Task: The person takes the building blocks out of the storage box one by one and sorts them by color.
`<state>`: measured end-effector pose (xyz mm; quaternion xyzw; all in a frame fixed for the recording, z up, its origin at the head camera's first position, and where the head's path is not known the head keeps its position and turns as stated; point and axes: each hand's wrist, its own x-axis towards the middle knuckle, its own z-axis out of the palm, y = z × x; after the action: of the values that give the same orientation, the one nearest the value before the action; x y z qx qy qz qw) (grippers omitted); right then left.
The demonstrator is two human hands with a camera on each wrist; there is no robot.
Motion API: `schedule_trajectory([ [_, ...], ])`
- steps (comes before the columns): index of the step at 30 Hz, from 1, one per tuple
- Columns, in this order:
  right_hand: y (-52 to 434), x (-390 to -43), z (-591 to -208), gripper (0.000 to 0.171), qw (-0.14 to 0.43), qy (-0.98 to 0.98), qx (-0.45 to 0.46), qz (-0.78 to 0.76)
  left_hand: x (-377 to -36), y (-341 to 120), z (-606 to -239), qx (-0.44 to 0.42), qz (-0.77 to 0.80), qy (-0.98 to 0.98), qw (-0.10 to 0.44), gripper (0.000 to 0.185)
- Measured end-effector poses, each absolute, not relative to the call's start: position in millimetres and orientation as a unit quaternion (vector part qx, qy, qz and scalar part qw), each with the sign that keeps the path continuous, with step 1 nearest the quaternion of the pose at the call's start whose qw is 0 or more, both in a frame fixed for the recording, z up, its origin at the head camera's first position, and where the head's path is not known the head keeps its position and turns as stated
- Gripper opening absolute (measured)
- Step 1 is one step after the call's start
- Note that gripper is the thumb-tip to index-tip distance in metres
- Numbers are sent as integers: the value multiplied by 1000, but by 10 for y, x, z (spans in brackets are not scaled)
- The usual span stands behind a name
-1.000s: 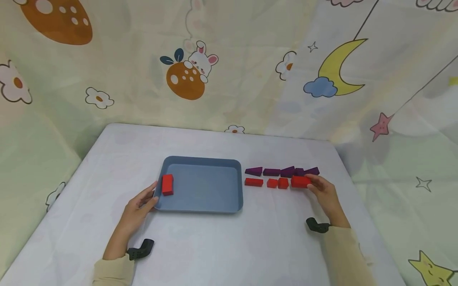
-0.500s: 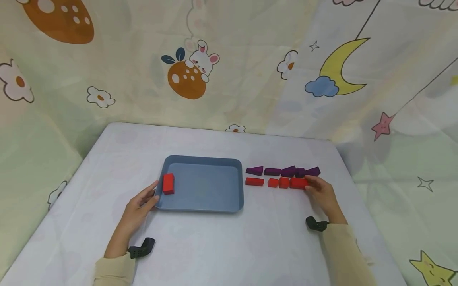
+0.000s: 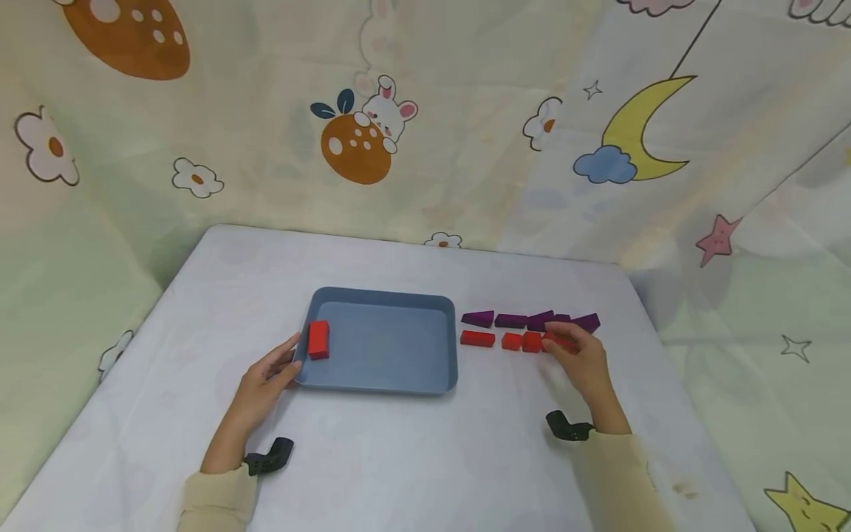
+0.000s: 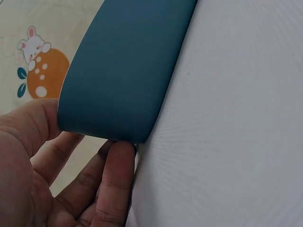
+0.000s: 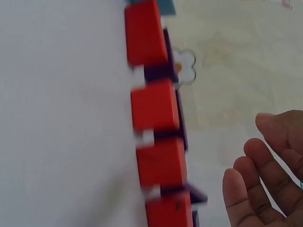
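Observation:
My left hand (image 3: 262,384) holds the left edge of a blue-grey tray (image 3: 392,347). In the left wrist view its thumb lies at the rim of the tray (image 4: 118,71) and its fingertips touch the underside of the wall. Inside the tray, by the left wall, lies a red rectangular block (image 3: 319,340). Over the right end of a row of red blocks, my right hand (image 3: 585,366) hovers with fingers spread, partly covering the last red block (image 3: 557,343). From the right wrist view, the right fingers (image 5: 235,191) are apart from the red blocks (image 5: 162,163).
Left of that hand are a long red block (image 3: 477,338) and two smaller red blocks (image 3: 511,341). Several purple blocks (image 3: 511,321) form a row just behind. Everything rests on a white-covered table (image 3: 412,458), with a patterned cloth (image 3: 465,148) hanging behind.
My right hand has set the last red block down at the row's end, let go of it and shifted left above it. My left hand stays on the tray; the head view has turned slightly.

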<state>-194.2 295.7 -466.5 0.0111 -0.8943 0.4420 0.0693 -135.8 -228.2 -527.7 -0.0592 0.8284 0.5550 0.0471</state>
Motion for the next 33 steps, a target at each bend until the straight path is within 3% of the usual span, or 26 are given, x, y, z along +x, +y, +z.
schedule_trajectory([
  [11,2210,-2010,-4806,40,36,-827,98,552,-1382,-2274,-5294,-64,552,830,47,59],
  [33,829,-2156,-4968,50,-102,-768,231,589,-1355,-2296,-5276,-55,568,821,30,58],
])
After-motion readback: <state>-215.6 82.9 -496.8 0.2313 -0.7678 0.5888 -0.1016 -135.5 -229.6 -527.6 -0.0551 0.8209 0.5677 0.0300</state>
